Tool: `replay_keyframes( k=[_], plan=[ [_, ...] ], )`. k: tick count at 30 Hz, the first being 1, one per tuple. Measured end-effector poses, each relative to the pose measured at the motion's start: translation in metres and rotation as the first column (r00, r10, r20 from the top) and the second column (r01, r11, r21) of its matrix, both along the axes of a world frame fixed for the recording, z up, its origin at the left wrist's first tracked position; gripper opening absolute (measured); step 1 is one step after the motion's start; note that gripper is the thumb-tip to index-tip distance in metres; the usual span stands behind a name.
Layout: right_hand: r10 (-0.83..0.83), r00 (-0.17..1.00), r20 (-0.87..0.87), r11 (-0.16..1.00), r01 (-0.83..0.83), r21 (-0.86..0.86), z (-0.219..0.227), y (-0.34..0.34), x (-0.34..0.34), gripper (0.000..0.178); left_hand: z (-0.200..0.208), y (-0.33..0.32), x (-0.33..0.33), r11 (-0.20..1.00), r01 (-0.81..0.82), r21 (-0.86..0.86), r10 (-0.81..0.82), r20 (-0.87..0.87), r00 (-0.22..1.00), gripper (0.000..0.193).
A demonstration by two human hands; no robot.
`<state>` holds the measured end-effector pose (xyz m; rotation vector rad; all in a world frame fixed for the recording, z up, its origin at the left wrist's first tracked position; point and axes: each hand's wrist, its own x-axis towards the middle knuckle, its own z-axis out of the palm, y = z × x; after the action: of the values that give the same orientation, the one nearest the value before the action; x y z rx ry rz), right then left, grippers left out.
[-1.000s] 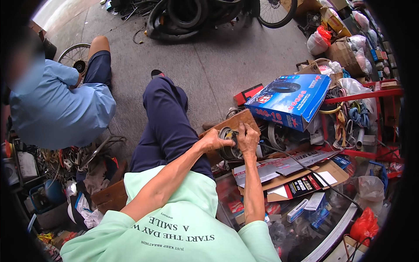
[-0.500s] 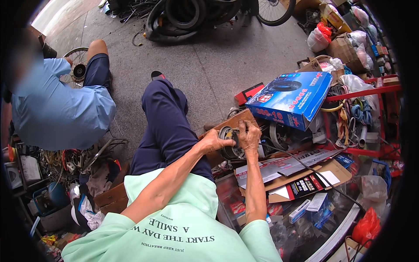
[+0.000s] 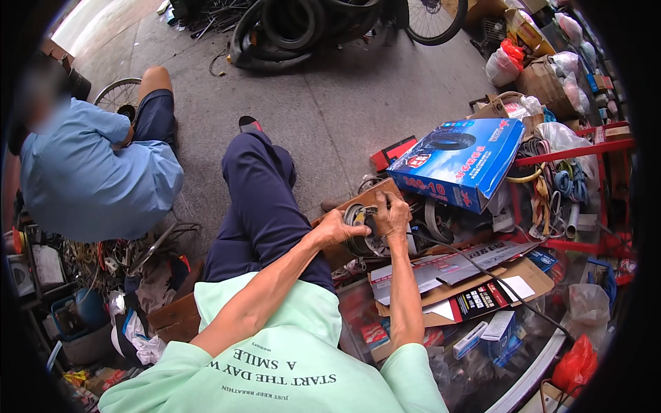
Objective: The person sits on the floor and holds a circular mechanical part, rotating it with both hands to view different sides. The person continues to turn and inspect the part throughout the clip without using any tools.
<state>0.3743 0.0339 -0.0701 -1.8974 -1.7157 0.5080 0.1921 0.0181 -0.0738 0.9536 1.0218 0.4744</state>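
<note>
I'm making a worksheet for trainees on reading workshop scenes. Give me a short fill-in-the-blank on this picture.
1. Both hands, the left hand and the right hand, grip a round metal part resting on a ____ board.
2. The big box behind the hands is ____ in colour.
3. The nearby person wears a ____ shirt.

Missing words: wooden; blue; blue

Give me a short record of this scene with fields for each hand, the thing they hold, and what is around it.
left hand: grips the left side of the round metal part
right hand: fingers on top of the same part
held thing: round metal part, dark centre, held over a brown board
right of it: blue box lying tilted on clutter
below it: flattened cardboard with small packets
further right: red rack hung with cables
left: another person in a blue shirt, crouched by a spoked wheel
</note>
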Motion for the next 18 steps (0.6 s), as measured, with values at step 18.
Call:
replay_keyframes(
  k=[18],
  plan=[
    [-0.039, 0.995, -0.093, 0.997, 0.033, -0.069, -0.007, 0.008, 0.009, 0.055, 0.004, 0.003, 0.003, 0.998, 0.022, -0.051, -0.025, -0.046, 0.999, 0.058]
  ],
)
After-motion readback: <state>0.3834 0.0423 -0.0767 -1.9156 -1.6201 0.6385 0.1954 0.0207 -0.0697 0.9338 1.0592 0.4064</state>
